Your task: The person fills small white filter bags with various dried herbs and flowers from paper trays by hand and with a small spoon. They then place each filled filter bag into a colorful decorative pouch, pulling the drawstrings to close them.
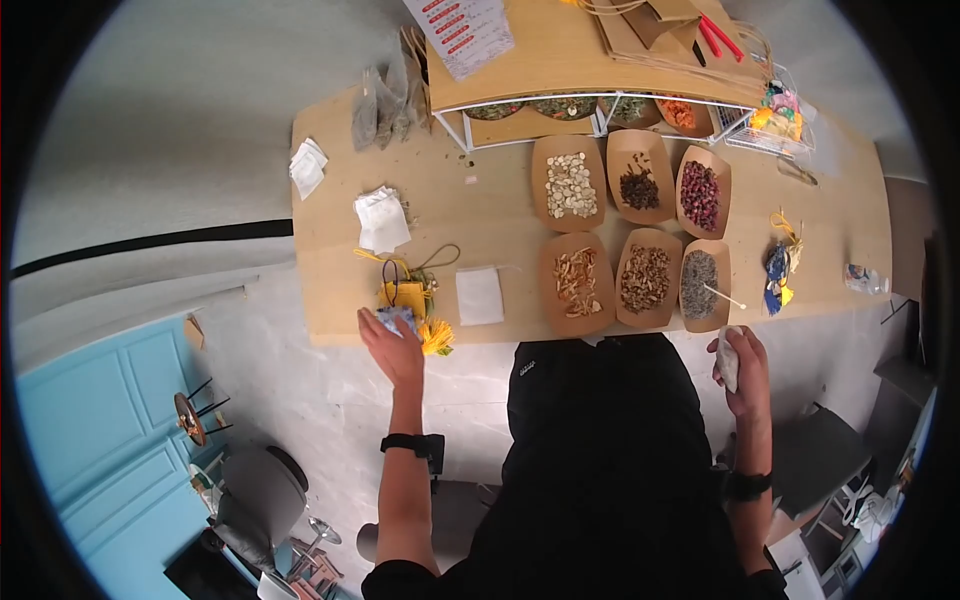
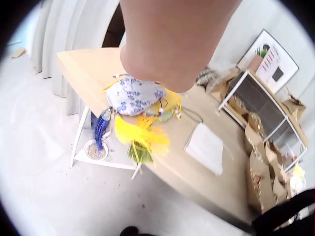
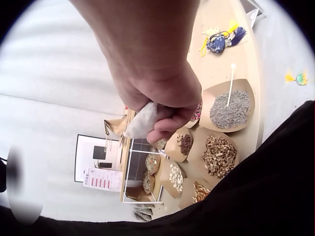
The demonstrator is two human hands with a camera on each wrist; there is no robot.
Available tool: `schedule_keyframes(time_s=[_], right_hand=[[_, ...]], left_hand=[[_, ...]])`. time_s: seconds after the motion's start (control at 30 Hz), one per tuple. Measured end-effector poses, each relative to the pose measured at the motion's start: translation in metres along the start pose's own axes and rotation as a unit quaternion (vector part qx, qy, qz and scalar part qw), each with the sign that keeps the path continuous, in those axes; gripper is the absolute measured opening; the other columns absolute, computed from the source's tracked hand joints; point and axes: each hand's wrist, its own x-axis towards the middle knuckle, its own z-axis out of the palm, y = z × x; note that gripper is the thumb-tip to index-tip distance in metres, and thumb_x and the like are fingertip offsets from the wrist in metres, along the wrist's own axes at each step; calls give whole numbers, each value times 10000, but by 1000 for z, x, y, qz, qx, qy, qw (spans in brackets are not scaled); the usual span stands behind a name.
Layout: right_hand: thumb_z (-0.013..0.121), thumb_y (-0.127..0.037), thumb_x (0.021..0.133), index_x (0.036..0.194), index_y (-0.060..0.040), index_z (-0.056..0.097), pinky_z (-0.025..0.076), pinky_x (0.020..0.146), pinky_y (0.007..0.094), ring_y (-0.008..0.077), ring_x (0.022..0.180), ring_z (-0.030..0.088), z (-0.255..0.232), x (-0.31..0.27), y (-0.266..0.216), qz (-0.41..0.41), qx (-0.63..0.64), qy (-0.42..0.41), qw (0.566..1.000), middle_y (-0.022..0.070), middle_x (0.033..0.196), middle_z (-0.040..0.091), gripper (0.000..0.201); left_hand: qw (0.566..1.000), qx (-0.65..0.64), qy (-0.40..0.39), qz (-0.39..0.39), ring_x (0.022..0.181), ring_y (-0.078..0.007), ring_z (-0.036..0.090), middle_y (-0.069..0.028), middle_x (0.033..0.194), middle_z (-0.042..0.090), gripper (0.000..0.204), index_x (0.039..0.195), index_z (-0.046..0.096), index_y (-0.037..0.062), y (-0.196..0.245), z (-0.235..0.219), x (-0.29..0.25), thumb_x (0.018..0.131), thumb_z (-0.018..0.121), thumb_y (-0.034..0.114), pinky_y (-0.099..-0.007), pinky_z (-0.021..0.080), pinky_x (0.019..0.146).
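The right hand [image 1: 745,372] grips a filled white pouch [image 1: 729,362] in front of the table's near edge; in the right wrist view its fingers curl round the pouch [image 3: 142,121]. At the table's near left, the left hand [image 1: 396,345] is at a blue-and-white floral sachet [image 1: 399,318], which in the left wrist view [image 2: 134,96] lies below the wrist with a blue tassel [image 2: 101,129] hanging off the edge. The left fingertips are hidden there. Beside it are a yellow sachet [image 1: 402,293] and a yellow tassel [image 1: 437,336].
A flat white bag [image 1: 480,296] lies right of the sachets. Several paper trays of dried flowers and herbs, one tray [image 1: 706,316] with a white spoon [image 1: 725,296], fill the centre right. White bags [image 1: 381,220] are stacked at left; a wooden shelf [image 1: 560,60] stands behind.
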Motion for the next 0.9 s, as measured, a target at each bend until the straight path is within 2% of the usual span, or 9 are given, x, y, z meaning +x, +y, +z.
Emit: schedule_keyframes(time_s=[0.07,0.1,0.2,0.3,0.43,0.53,0.6,0.8,0.9], right_hand=[[519,-228,946,943,-51,527,393,387,231,120,442,518,3,-6,1,5,-17,3,1000,85,760,621,177],[519,-228,946,943,-51,527,393,387,231,120,442,518,3,-9,3,10,-19,7,1000,85,760,621,177],[518,-235,949,941,-51,525,394,389,231,118,442,518,0,-14,7,14,-36,27,999,82,765,618,185],[518,-242,951,939,-52,523,395,391,232,116,443,517,-4,-17,14,22,-36,40,998,78,768,617,190],[518,-246,953,950,-53,528,406,409,227,110,465,527,4,-14,15,19,-38,37,998,71,770,616,193],[517,-247,953,961,-53,532,414,423,226,107,478,532,11,-13,13,22,-44,31,998,70,773,618,195],[518,-247,953,967,-52,533,417,429,226,107,483,534,10,-13,14,26,-47,25,998,69,775,618,196],[522,-244,949,971,-55,535,419,437,230,115,486,535,7,-7,20,19,-40,21,999,69,781,620,191],[523,-243,948,973,-55,536,413,438,230,116,488,533,4,-3,23,25,-33,18,999,70,778,621,190]], left_hand=[[985,80,17,150,1398,-452,222,-318,1500,232,705,1444,231,-103,-5,22,-9,934,556,259,-506,222,1142],[986,101,-26,128,1436,-450,132,-312,1539,128,766,1479,145,-79,-7,31,-8,935,549,280,-517,181,1161],[997,3,-21,76,1439,-445,122,-299,1551,90,815,1487,114,-68,-9,45,-7,915,587,268,-510,165,1170],[991,-88,-75,72,1442,-449,102,-297,1557,50,892,1494,58,-57,-8,41,-11,877,636,227,-488,148,1181],[984,-120,-100,84,1444,-450,91,-299,1556,41,952,1497,15,-47,-16,38,-12,836,670,155,-461,137,1189],[979,-127,-102,120,1446,-447,82,-297,1556,47,946,1501,4,-36,-24,34,-13,822,653,81,-451,142,1190],[968,-144,-154,136,1447,-447,74,-292,1559,42,926,1503,-8,-31,-29,30,-12,814,611,-13,-452,147,1189],[955,-145,-218,135,1455,-429,64,-269,1571,34,893,1506,23,-35,-45,28,-1,750,476,-180,-425,143,1194],[961,-127,-214,123,1458,-415,73,-262,1573,40,879,1505,47,-42,-43,29,0,729,427,-203,-408,151,1194]])
